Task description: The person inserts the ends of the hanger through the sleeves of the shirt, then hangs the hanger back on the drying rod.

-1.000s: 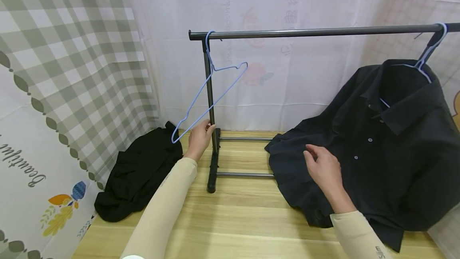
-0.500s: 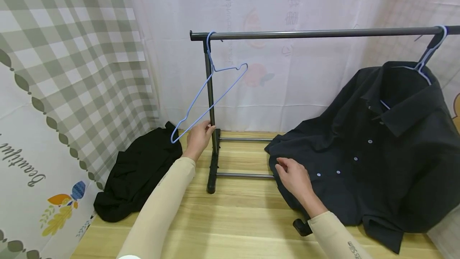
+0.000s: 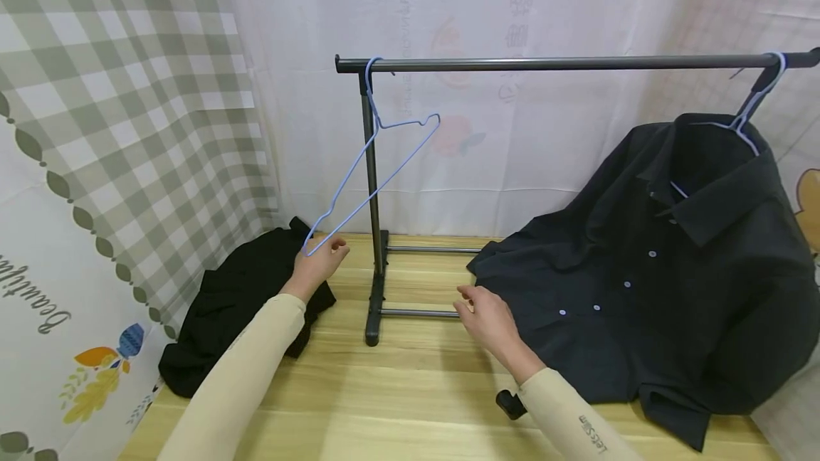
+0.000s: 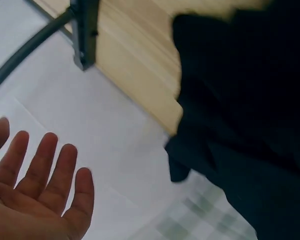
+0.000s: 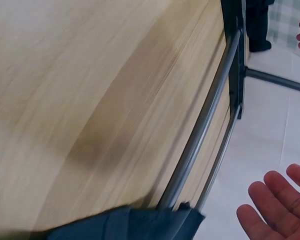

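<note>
In the head view my left hand (image 3: 317, 264) hovers by the lower corner of a blue wire hanger (image 3: 405, 163), in front of a crumpled black garment (image 3: 237, 290). The left wrist view shows that hand's fingers (image 4: 60, 172) loosely extended, with nothing in the palm. My right hand (image 3: 490, 322) is above the table, left of a black button-up shirt (image 3: 640, 319) that hangs on another blue hanger (image 3: 762, 94). Its fingers (image 5: 270, 210) are relaxed and hold nothing in the right wrist view. Most of the shirt's own hanger is hidden inside the collar.
A dark metal clothes rack (image 3: 551, 64) stands on the wooden table (image 3: 410, 390), with two lower crossbars near the table surface. Its left foot (image 3: 374, 311) lies between my hands. A checked curtain (image 3: 147, 91) borders the left, a pale curtain (image 3: 512, 148) the back.
My left hand has left the rack's left post and moved left toward the black garment. My right hand has moved left, off the front of the hanging shirt.
</note>
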Demonstrator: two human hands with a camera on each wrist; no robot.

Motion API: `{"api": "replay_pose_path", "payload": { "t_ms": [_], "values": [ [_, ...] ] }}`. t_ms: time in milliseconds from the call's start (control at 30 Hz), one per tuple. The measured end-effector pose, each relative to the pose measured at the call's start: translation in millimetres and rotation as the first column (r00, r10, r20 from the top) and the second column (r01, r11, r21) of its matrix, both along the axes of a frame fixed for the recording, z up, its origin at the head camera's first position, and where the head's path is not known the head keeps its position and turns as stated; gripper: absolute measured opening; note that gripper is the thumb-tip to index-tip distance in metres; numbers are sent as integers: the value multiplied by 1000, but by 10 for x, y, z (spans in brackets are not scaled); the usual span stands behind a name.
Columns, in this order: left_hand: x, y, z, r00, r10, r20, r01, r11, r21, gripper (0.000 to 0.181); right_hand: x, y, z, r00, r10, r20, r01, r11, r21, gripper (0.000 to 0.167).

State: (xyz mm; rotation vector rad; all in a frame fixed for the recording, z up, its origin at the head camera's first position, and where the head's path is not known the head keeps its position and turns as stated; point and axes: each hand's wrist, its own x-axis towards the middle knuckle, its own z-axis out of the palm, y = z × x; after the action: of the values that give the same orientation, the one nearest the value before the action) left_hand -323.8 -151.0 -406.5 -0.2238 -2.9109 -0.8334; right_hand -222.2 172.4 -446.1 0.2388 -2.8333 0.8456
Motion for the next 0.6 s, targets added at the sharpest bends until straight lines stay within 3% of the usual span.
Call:
{"api": "replay_pose_path", "payload": {
  "t_ms": [67,367,600],
  "values": [
    [23,-150,20,1000,-3,-19,2,999,-32,37,-20,-86,14,1000,12,9,-12,1000,4,39],
    [98,-779,188,999,-21,32,24,994,-106,46,-132,-469,43,989,124,75,-127,991,35,57],
    [188,-1279,151,993,21,117,-5,991,-135,66,-189,-815,43,976,197,93,-205,976,73,65]
  ]
}}
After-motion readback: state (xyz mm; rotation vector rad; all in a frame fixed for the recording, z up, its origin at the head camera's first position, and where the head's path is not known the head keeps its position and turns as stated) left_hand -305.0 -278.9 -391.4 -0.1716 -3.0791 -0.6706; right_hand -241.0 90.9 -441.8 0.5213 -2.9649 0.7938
